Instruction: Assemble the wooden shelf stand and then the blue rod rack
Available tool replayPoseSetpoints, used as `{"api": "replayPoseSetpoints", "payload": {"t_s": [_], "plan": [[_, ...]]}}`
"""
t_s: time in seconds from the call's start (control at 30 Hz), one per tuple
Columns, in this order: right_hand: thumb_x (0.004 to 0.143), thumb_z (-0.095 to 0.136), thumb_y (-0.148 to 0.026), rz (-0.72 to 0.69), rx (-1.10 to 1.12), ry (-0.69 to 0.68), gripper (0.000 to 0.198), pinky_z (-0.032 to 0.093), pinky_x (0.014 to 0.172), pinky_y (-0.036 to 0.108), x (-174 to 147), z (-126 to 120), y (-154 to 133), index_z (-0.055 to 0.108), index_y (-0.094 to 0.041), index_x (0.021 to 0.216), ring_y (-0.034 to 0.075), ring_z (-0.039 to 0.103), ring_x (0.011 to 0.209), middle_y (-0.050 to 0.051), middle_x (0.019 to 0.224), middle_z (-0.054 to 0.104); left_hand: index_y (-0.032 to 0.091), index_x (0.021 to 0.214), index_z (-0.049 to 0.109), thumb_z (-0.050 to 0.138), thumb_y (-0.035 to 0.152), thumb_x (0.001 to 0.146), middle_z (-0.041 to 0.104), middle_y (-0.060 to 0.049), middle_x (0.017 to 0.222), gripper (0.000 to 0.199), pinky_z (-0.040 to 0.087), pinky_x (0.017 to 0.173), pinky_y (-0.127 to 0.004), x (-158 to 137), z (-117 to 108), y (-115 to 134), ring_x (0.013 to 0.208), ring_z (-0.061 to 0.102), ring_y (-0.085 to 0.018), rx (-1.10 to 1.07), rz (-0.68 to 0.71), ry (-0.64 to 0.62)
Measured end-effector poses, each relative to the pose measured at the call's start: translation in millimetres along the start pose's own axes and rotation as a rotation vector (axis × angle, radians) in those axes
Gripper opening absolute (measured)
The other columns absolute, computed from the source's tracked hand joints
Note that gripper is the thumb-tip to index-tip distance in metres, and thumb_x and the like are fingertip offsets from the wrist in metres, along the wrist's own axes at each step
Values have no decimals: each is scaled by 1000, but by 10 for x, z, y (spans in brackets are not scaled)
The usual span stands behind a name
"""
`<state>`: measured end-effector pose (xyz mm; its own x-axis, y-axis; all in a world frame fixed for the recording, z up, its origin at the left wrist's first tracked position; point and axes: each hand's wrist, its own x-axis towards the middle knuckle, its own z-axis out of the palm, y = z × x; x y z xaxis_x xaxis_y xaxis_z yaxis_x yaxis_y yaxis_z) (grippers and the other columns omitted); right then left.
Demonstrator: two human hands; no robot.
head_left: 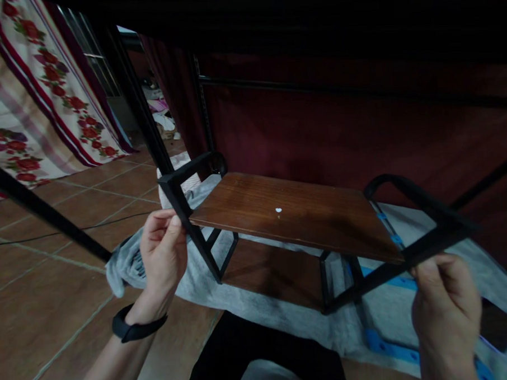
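A small two-tier shelf stands in front of me, with a brown wooden upper board (322,215), a lower board (265,273) and black side frames. At its left end, my left hand (163,250) is closed in a pinch on the left side frame (179,199). The fingers of my right hand (446,310) are closed at the right side frame (432,238), near the upper board's front corner; the fingertips are partly hidden. A small white spot (278,210) shows on the upper board. My left wrist wears a black band (137,324).
Grey cloth (279,315) lies under the shelf. A blue piece with holes (390,346) and a dark phone (498,324) lie at the right. Black metal posts (138,100) and a dark overhead surface surround the space. Behind hangs a maroon curtain (297,132); a floral curtain (51,81) hangs left.
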<state>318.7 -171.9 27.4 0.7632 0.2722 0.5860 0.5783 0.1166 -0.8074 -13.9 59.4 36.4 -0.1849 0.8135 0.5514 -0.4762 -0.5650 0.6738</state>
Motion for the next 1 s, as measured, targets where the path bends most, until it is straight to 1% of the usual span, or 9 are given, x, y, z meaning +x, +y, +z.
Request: {"api": "replayPoseSetpoints", "payload": {"t_s": [0.13, 0.23, 0.33, 0.47, 0.63, 0.73, 0.83, 0.9, 1.0], "plan": [[84, 65, -42, -73, 55, -28, 22, 33, 68, 34, 8, 44, -73, 59, -22, 78, 15, 47, 69, -2, 71, 53, 17, 86, 66, 81, 31, 75, 64, 3, 76, 23, 55, 63, -23, -4, 63, 25, 67, 58, -10, -44, -23, -14], [86, 61, -46, -92, 27, -35, 26, 34, 69, 32, 11, 63, -65, 58, -20, 79, 14, 47, 70, -2, 73, 52, 15, 84, 63, 82, 33, 74, 63, 3, 71, 27, 56, 56, -23, 19, 73, -26, 61, 58, -10, -34, 28, -16], [86, 60, -50, -44, 64, -2, 29, 35, 69, 30, 7, 65, -17, 58, -21, 86, 14, 47, 71, -2, 76, 51, 15, 83, 64, 81, 34, 74, 62, 3, 70, 27, 56, 51, -22, 44, 56, -97, 59, 60, -10, -44, 75, -24], [89, 53, -56, 31, 66, -40, 35, 34, 65, 29, -8, 49, 43, 57, -21, 87, 13, 43, 68, -2, 74, 48, 19, 90, 68, 81, 38, 73, 67, 1, 83, 29, 55, 44, -23, 42, 36, -161, 63, 62, -12, -53, 87, -38], [89, 53, -54, 48, 78, -40, 33, 37, 68, 30, -10, 45, 69, 60, -22, 89, 14, 47, 71, -1, 77, 51, 20, 90, 71, 81, 33, 72, 70, 0, 92, 25, 55, 43, -24, 6, 73, -154, 65, 63, -13, 7, 69, -44], [88, 56, -52, 48, 115, -18, 30, 41, 74, 32, 13, 70, 48, 60, -22, 90, 15, 50, 74, 0, 80, 55, 20, 90, 72, 79, 30, 75, 69, 0, 89, 20, 57, 47, -25, -9, 128, -99, 67, 63, -13, 41, 75, -40], [89, 55, -51, 48, 238, -18, 29, 44, 80, 34, 50, 105, 2, 60, -22, 92, 17, 56, 84, 2, 89, 61, 20, 91, 73, 76, 33, 78, 68, -1, 93, 19, 60, 55, -27, -18, 183, -44, 74, 64, -15, 68, 49, -57], [90, 53, -50, 63, 344, -32, 29, 46, 83, 35, 87, 128, -15, 61, -22, 94, 18, 59, 89, 3, 93, 63, 22, 92, 73, 74, 36, 79, 68, -1, 94, 19, 62, 65, -31, -25, 208, -19, 74, 63, -15, 80, 37, -75], [88, 56, -49, 112, 386, -31, 29, 48, 77, 32, 188, 162, 27, 63, -22, 94, 16, 60, 84, 3, 97, 65, 26, 96, 74, 68, 42, 82, 68, 2, 98, 21, 57, 88, -33, -25, 224, 11, 81, 62, -15, 83, 22, -89]]}}
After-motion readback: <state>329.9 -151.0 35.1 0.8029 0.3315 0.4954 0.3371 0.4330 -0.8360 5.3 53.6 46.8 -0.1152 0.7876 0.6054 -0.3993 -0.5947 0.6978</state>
